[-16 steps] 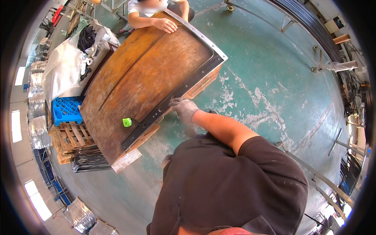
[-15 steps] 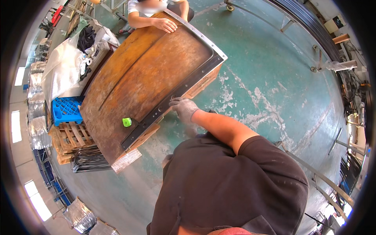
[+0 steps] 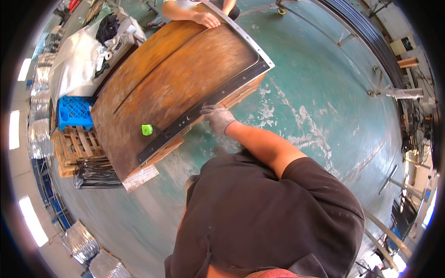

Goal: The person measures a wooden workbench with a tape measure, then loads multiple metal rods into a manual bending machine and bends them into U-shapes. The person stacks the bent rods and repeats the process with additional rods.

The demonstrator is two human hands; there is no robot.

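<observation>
A black metal bar [image 3: 190, 116] with a row of holes runs along the near edge of a large brown, rust-stained board [image 3: 153, 88]. My right hand [image 3: 218, 118], in a pale grey glove, has its fingers bent over the bar near its middle. Anything small under those fingertips is hidden. Of my left hand [image 3: 189, 180], only a grey patch shows beside my dark shirt; its fingers are hidden. On the board's near left part lies a bright green tape measure [image 3: 147, 129]. At the far end, a co-worker's bare hand [image 3: 206, 20] rests on the board.
A light metal strip [image 3: 241, 32] edges the board's right end. Left of the board are a blue plastic crate [image 3: 75, 113], wooden pallets [image 3: 76, 146], a bundle of black rods [image 3: 97, 173] and plastic sheeting [image 3: 74, 60]. Metal racks [image 3: 340, 41] stand on the green floor at right.
The view has shifted slightly, so the board sits a little higher and its near end farther left. My right hand stays at the same part of the bar. The tape measure remains on the board.
</observation>
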